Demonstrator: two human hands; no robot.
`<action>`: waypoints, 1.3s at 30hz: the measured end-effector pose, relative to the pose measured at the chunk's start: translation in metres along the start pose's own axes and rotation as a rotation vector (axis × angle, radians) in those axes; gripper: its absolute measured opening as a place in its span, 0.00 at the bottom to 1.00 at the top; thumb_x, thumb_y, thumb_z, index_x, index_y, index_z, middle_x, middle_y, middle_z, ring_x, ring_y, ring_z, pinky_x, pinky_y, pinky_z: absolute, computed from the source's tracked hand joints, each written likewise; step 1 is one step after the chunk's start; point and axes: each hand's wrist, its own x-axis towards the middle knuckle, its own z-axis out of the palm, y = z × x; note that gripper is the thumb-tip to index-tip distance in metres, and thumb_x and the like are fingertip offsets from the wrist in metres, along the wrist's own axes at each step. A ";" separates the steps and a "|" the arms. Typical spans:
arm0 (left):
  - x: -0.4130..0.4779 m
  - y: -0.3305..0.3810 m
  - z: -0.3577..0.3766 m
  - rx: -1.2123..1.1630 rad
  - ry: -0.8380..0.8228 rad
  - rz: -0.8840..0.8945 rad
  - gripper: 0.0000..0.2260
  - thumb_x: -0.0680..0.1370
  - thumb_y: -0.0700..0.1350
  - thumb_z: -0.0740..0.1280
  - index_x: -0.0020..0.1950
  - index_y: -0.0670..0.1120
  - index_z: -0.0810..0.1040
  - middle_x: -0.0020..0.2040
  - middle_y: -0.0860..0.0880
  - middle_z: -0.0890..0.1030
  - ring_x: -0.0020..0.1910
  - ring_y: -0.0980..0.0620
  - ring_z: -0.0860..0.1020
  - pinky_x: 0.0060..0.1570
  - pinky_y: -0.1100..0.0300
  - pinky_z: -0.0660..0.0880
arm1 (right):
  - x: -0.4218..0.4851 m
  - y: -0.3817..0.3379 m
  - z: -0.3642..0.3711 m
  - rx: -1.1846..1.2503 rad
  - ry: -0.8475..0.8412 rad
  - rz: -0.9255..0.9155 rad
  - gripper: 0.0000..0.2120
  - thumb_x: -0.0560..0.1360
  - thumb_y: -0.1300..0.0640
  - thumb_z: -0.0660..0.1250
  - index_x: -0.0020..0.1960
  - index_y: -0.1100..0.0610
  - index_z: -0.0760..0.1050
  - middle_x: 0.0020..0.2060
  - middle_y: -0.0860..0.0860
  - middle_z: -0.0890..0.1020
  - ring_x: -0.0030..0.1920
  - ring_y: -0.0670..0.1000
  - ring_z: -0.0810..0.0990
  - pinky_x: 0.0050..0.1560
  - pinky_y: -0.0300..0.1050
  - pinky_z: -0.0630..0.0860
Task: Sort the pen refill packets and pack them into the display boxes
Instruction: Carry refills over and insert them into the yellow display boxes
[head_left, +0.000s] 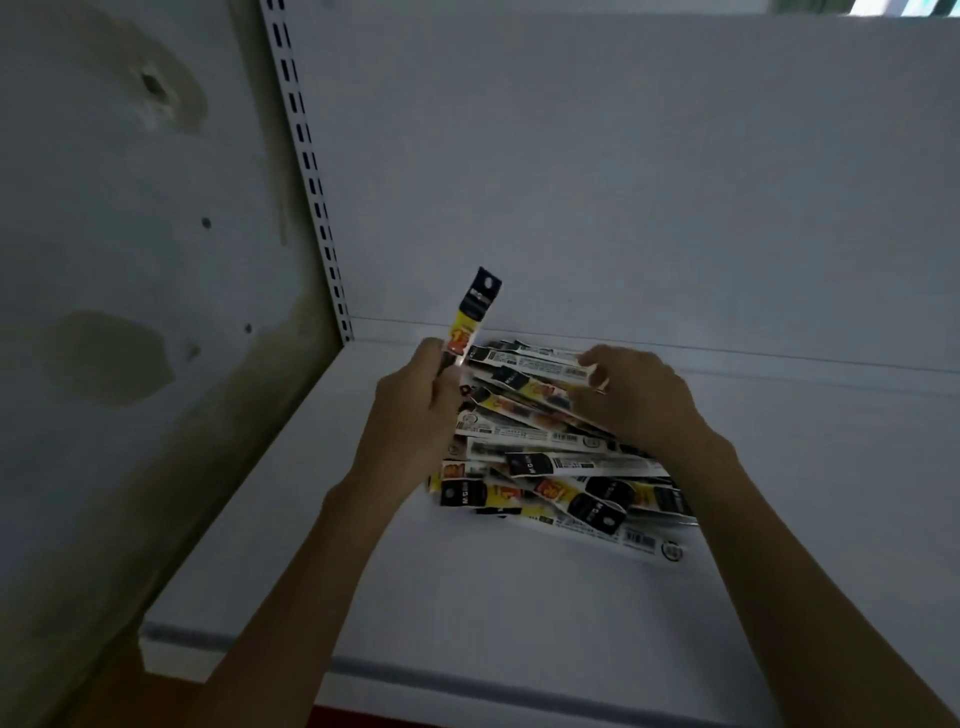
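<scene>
Two bare hands in shot, one heap, one packet held clear of it. Left hand (415, 400) first: forearm reaching in from bottom left, hand poised just above the heap's left edge, thumb side up. Left grip clamped round the lower part of a single refill packet (475, 306), fingers curled about it. Packet near upright, tilted slightly right, black header card on top, yellow-and-red print just above the fingers.

Right hand (639, 400) next: back to the camera, wrist bent, lying over the far right part of the heap of packets (561, 478). Fingers curled down onto the topmost white packet at the back. Right grip hard to read, pinching or only touching, cannot tell.

Now the heap: long narrow packets in black, yellow and white, criss-crossed and overlapping. Well over ten, too tangled for an exact count. All lying on one white shelf (467, 597), toward the back, close to the white back panel (623, 182). One slotted upright (306, 171) along the panel's left edge, one stained wall (104, 260) beyond it to the left.
</scene>
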 end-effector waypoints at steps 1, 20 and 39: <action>0.001 -0.002 -0.002 -0.052 0.006 -0.067 0.07 0.80 0.41 0.56 0.47 0.41 0.71 0.32 0.48 0.73 0.25 0.58 0.68 0.25 0.68 0.65 | 0.002 0.004 0.008 -0.120 -0.080 0.024 0.12 0.75 0.49 0.65 0.52 0.56 0.78 0.47 0.51 0.81 0.46 0.53 0.78 0.43 0.44 0.74; 0.016 -0.002 0.008 -0.526 -0.086 -0.466 0.07 0.81 0.43 0.56 0.46 0.46 0.71 0.40 0.44 0.79 0.35 0.52 0.79 0.34 0.59 0.78 | -0.004 -0.046 0.005 0.355 0.072 -0.248 0.11 0.77 0.56 0.62 0.54 0.56 0.80 0.52 0.52 0.81 0.49 0.48 0.77 0.51 0.42 0.74; 0.024 -0.007 0.008 -0.457 0.056 -0.419 0.09 0.77 0.55 0.63 0.44 0.50 0.71 0.40 0.51 0.74 0.39 0.51 0.73 0.45 0.53 0.72 | -0.028 -0.074 0.018 0.167 0.160 -0.443 0.08 0.74 0.58 0.64 0.49 0.57 0.82 0.40 0.53 0.84 0.39 0.53 0.81 0.39 0.47 0.77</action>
